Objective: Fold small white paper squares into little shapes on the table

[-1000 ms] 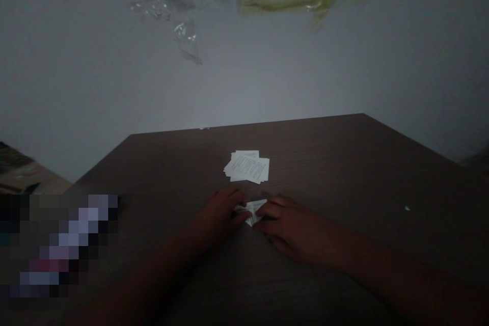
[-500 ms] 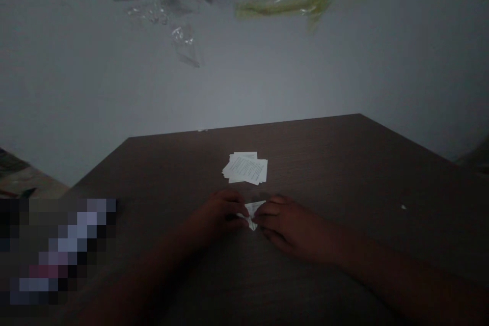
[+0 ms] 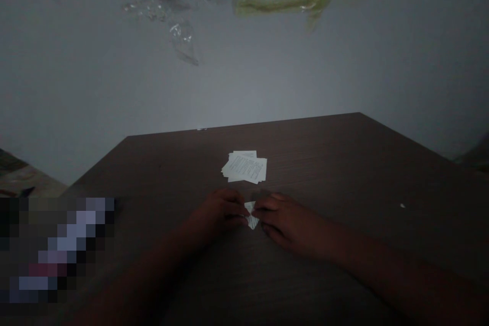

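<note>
A small printed paper (image 3: 252,221) is located on the table (image 3: 324,163), well apart from the far edge. Its left side is touched by the left hand (image 3: 219,212), its right side by the right hand (image 3: 287,224); whether it is pinched or only pressed cannot be told. 1 pile of printed sheets (image 3: 246,167) is positioned between the paper and the far edge. 1 white scrap (image 3: 402,206) is seen toward the right edge.
</note>
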`<state>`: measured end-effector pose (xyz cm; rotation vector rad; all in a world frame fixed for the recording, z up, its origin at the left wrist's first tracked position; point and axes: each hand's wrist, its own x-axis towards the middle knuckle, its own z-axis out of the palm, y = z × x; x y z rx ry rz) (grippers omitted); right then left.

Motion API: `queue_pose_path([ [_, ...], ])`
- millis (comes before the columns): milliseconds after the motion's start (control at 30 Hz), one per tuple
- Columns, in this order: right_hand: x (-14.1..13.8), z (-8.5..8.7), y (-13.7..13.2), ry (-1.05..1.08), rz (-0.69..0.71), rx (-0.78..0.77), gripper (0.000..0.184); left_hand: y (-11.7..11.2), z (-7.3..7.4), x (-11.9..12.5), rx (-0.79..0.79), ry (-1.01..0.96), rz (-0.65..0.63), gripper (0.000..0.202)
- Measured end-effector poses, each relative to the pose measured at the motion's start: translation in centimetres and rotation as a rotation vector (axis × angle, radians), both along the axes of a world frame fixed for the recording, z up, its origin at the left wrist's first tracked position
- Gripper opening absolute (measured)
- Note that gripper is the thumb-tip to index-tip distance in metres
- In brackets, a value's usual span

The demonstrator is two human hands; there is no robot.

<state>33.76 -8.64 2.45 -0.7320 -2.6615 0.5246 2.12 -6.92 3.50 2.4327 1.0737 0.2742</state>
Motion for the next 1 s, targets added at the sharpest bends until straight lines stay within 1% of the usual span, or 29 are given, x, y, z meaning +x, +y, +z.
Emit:
queue_pose_path([
  [167,0.0,0.3,0.1,0.013,0.007,-0.004,0.041,0.1,-0.2,-0.2,0.003,-0.009,-0.009,0.024],
  [233,0.0,0.3,0.2,0.01,0.011,0.012,0.041,0.2,-0.2,-0.2,0.0,-0.003,0.0,0.022],
  [367,0.2,0.2,0.3,-0.013,0.042,0.037,0.035,0.3,-0.2,0.1,0.007,-0.012,-0.021,0.017],
  [433,0.2,0.1,0.3,-0.008,0.059,0.042,0.036,0.2,0.0,0.4,0.007,-0.015,-0.02,0.015],
  [533,0.1,0.0,0.2,-0.01,0.063,0.062,0.042,-0.1,0.4,0.7,-0.006,-0.002,0.021,0.012],
  [633,0.1,-0.1,0.1,-0.026,0.072,0.103,0.043,-0.7,1.1,1.2,-0.039,0.027,0.105,0.016],
  [767,0.0,0.3,-0.4,-0.055,0.094,0.156,0.03,-1.4,1.7,1.8,-0.083,0.027,0.205,0.019],
  [900,0.0,0.8,-0.7,-0.136,0.085,0.172,0.026,-1.5,1.6,2.0,-0.076,-0.023,0.21,0.018],
  [1000,0.1,1.0,-0.6,-0.121,0.1,0.14,0.026,-1.5,1.4,2.0,-0.053,-0.044,0.192,0.012],
])
